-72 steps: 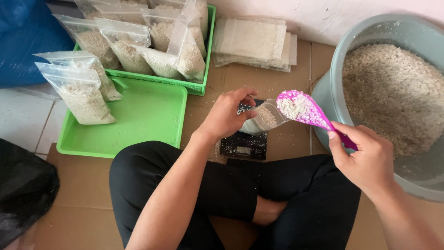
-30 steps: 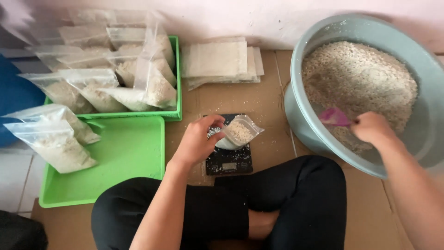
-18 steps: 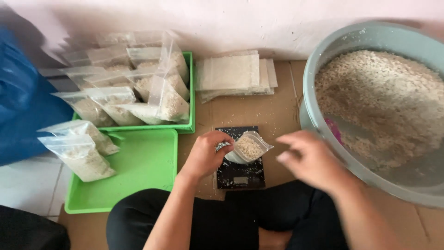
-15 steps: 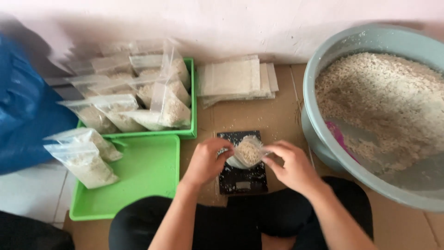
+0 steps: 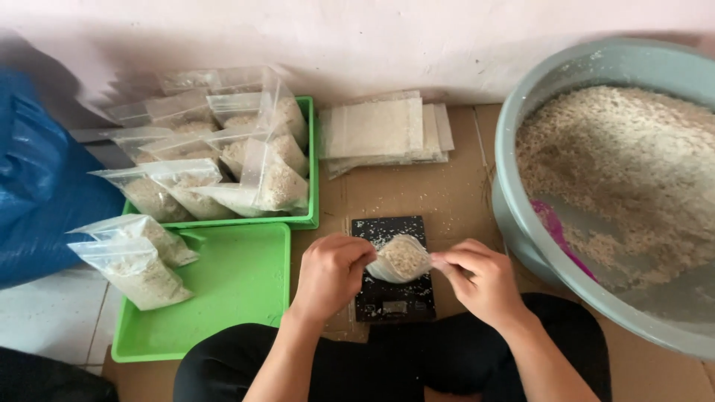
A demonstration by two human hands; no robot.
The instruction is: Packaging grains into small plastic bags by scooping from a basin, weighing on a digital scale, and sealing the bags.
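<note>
A small clear plastic bag [image 5: 403, 257] partly filled with pale grain is held between both hands, just above a black digital scale [image 5: 392, 268] on the brown cardboard floor covering. My left hand [image 5: 331, 273] pinches the bag's left edge. My right hand [image 5: 481, 278] pinches its right edge. A pink scoop [image 5: 560, 237] lies inside the big grey basin [image 5: 521, 216] of grain at the right, with nobody holding it.
Two green trays stand at the left: the far tray [image 5: 313, 179] holds several filled bags, the near tray [image 5: 238, 290] has two filled bags on its left edge. A stack of empty clear bags [image 5: 380, 130] lies by the wall. A blue sack [image 5: 37, 193] sits far left.
My right hand left the pink scoop in the basin and came across to take the bag's right edge. The left hand kept hold of the bag over the scale.
</note>
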